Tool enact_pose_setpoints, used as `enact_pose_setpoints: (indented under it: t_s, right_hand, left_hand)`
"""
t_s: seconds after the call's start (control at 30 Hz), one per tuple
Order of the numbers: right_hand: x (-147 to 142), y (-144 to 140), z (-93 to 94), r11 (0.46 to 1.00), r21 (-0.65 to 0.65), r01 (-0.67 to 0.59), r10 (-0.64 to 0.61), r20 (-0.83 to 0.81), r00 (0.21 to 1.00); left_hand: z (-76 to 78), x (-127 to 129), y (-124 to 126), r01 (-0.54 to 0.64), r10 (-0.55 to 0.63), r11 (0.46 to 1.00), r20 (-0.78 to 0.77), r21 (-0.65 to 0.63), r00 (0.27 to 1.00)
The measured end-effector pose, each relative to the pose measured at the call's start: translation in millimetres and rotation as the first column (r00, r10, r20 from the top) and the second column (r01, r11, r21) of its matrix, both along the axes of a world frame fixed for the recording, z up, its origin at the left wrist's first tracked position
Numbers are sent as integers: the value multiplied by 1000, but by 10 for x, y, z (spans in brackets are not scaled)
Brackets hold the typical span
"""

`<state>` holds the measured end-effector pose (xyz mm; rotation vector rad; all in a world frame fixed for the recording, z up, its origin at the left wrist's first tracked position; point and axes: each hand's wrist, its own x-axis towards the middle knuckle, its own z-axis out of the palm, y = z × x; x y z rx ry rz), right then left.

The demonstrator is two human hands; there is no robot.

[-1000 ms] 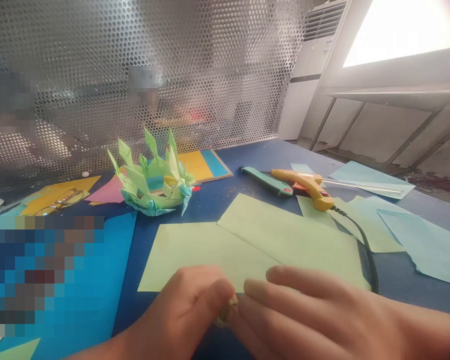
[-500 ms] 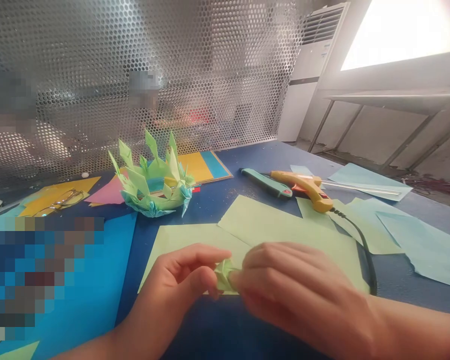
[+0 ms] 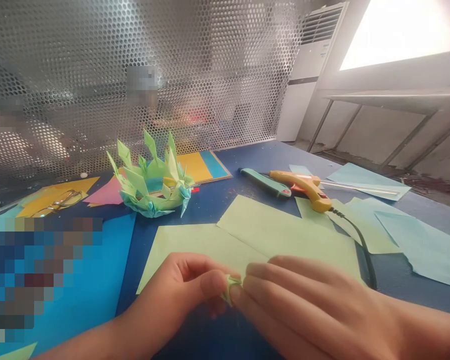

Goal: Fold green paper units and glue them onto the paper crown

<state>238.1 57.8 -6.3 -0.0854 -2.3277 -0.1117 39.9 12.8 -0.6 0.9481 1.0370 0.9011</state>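
A small folded piece of light green paper (image 3: 232,289) is pinched between my two hands above the near part of the blue table. My left hand (image 3: 187,292) grips its left side with thumb and fingers. From the right, my right hand (image 3: 303,305) closes on the other side and hides part of it. Just beyond my hands lie flat sheets of light green paper (image 3: 262,225). Farther back on the left stands a ring-shaped paper crown (image 3: 153,205) with upright green leaf-like points and light blue folded pieces round its base.
A yellow glue gun (image 3: 317,192) with a black cord (image 3: 363,245) lies right of centre, beside a teal-handled tool (image 3: 266,183). Light blue sheets (image 3: 422,245) are at the right. Glasses (image 3: 65,199) rest on yellow paper at left. A perforated metal panel (image 3: 225,75) rises behind.
Both hands have moved slightly lower and nearer to me with the folded paper. The piece has turned and shows less between the fingers.
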Motion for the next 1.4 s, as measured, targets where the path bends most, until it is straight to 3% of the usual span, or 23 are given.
enact_pose_setpoints:
  t_s: [0.17, 0.33, 0.5, 0.6, 0.7, 0.83, 1.07, 1.23, 1.4]
  right_hand:
    - [9, 46, -22, 999, 27, -45, 44, 38, 998]
    - [20, 100, -36, 984, 134, -121, 110, 87, 990]
    - [28, 60, 42, 997, 58, -56, 48, 127, 991]
    - [12, 80, 95, 996, 3, -90, 88, 203, 975]
    - [-12, 148, 119, 991, -22, -128, 130, 223, 966]
    - [-25, 215, 88, 984, -159, -85, 116, 197, 974]
    - [-39, 208, -29, 848, -522, -88, 176, 122, 977]
    - [-45, 164, -19, 742, -666, -76, 181, 90, 979]
    - [-56, 144, -13, 657, -753, -36, 168, 99, 981]
  left_hand:
    - [-6, -12, -16, 2, -2, 1000, 2, -14, 1000]
    - [-2, 5, -15, -61, 62, 998, 48, -33, 997]
    - [-37, 17, -44, -58, 54, 992, 42, 110, 998]
    - [-52, 10, -67, -31, 67, 970, -140, 243, 988]
    - [-52, -10, -77, 48, 112, 931, -406, 363, 907]
    - [-56, -28, -75, 159, 64, 922, -546, 352, 835]
    - [-100, 11, -39, 162, 56, 939, -602, 302, 797]
    - [-90, 18, -37, 149, 78, 944, -639, 294, 765]
    - [-55, 29, -37, 138, 41, 962, -626, 234, 778]
